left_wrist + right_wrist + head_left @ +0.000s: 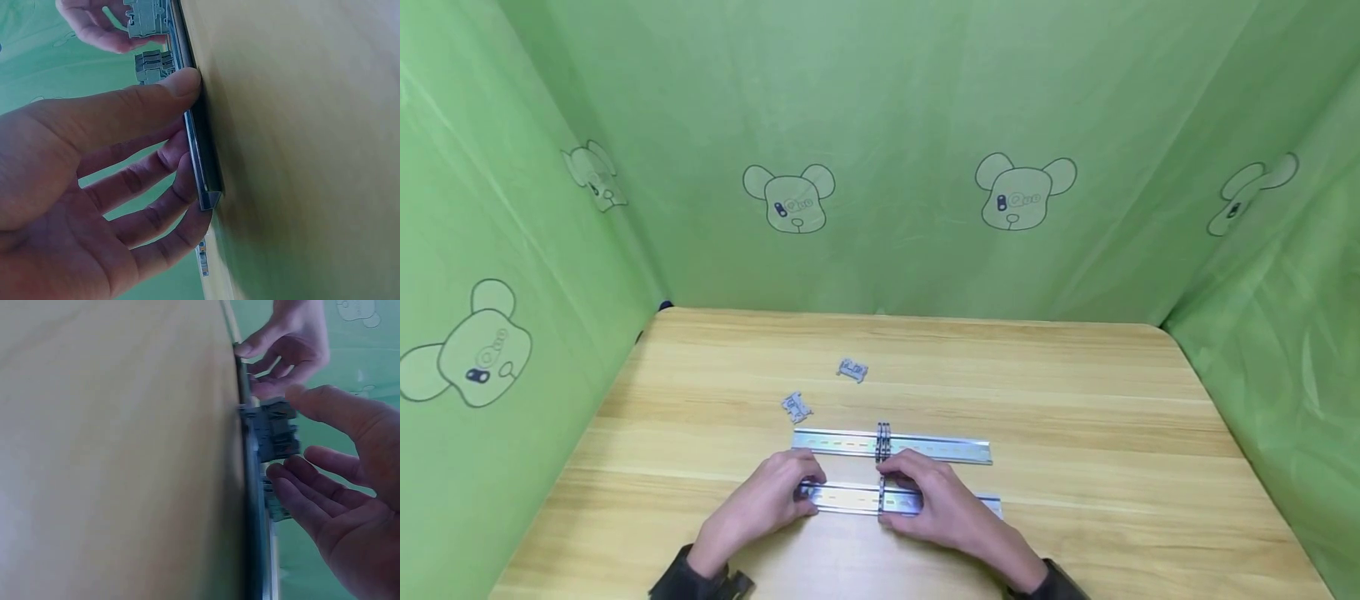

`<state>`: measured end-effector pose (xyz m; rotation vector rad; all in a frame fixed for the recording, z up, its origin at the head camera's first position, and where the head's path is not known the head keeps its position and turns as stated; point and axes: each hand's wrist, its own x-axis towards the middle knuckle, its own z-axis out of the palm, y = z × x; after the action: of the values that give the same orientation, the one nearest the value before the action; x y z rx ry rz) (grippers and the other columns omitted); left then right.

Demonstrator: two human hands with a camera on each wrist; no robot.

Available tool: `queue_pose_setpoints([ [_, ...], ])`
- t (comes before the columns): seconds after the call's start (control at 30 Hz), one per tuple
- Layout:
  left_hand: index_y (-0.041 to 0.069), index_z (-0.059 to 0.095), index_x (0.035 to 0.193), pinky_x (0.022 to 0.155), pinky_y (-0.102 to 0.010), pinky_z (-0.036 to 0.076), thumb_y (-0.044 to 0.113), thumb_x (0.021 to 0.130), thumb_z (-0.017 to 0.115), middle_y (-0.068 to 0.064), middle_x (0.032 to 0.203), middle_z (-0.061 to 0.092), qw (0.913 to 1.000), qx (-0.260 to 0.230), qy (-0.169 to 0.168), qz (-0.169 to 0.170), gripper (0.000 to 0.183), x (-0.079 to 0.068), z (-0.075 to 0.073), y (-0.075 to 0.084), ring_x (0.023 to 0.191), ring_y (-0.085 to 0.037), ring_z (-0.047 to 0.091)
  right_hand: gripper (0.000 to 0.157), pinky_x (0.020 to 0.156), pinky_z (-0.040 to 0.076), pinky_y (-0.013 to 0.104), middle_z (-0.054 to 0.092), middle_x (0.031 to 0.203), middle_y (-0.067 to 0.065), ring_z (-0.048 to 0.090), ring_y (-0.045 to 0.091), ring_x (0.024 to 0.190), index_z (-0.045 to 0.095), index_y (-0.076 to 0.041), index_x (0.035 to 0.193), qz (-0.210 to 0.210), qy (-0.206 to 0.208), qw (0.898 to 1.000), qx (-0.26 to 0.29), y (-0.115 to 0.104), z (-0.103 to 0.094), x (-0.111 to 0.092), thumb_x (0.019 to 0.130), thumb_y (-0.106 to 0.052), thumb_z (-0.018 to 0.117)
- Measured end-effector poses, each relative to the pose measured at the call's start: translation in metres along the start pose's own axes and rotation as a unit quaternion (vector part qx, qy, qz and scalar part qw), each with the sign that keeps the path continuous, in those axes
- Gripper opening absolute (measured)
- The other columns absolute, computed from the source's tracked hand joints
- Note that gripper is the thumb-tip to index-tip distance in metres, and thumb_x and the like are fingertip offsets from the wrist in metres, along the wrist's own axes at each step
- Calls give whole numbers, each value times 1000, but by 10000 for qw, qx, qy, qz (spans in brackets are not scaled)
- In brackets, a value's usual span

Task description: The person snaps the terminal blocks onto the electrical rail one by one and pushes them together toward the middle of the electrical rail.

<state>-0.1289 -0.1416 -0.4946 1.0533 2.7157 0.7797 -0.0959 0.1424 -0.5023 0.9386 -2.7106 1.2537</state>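
Note:
My left hand (765, 498) holds the left end of the nearer metal DIN rail (848, 499), thumb on its near edge and curled fingers along the far edge. Around a grey terminal block (278, 430) on that same rail, my right hand (942, 502) grips with thumb at one end and fingertips at the other. The block stands upright across the rail, right of the left hand. Just beyond lies a second DIN rail (943, 449), parallel to the first, bearing several terminal blocks (883, 437) side by side. Part of the nearer rail is hidden under the right hand.
Two loose grey terminal blocks lie flat on the wooden table (1075, 400): one (797, 407) near the far rail's left end, another (852, 369) farther back. Green curtains (902, 100) with bear outlines surround the table at the back and sides.

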Motion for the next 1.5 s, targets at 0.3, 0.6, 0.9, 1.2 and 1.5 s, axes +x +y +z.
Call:
queue_pose_setpoints([
  [0.3, 6, 75, 102, 83, -31, 58, 11, 74, 90, -2, 100, 70, 10000, -15, 17, -28, 33, -1, -1, -4, 91, -15, 66, 38, 90, 59, 41, 70, 119, 10, 69, 26, 104, 65, -1, 123, -29, 271, 9996, 103, -12, -44, 45, 89, -13, 79],
  [0.6, 6, 74, 104, 83, -30, 58, 13, 75, 89, -3, 102, 71, 9999, -75, -66, -28, 33, 0, -2, -3, 91, -14, 65, 40, 96, 56, 43, 65, 126, 15, 64, 32, 113, 64, -1, 129, 342, -432, 9947, -868, 10, -66, 135, 90, -3, 74],
  [0.9, 5, 74, 103, 81, -27, 57, 11, 74, 89, -3, 100, 70, 9999, -133, -42, -39, 33, 0, -2, -4, 89, -14, 65, 30, 48, 36, 22, 53, 70, 2, 40, 11, 52, 63, -2, 90, 2513, -886, 9525, -1476, 21, -43, 189, 96, -30, 72],
  [1.2, 4, 74, 102, 80, -26, 57, 8, 73, 90, -3, 98, 70, 9999, -159, 39, -13, 33, -2, -2, -5, 87, -14, 65, 57, 54, 41, 27, 50, 69, 4, 48, 16, 60, 48, -13, 60, 3240, -1469, 9024, -2430, 17, -18, 224, 102, -50, 56],
  [1.5, 4, 74, 102, 79, -24, 57, 9, 73, 90, -2, 98, 69, 9998, -215, 42, -37, 33, -2, -3, -3, 87, -13, 65, 50, 80, 59, 38, 67, 121, 19, 65, 30, 108, 72, -2, 102, 3449, -1110, 8836, -2966, 15, -1, 232, 98, -51, 62],
])
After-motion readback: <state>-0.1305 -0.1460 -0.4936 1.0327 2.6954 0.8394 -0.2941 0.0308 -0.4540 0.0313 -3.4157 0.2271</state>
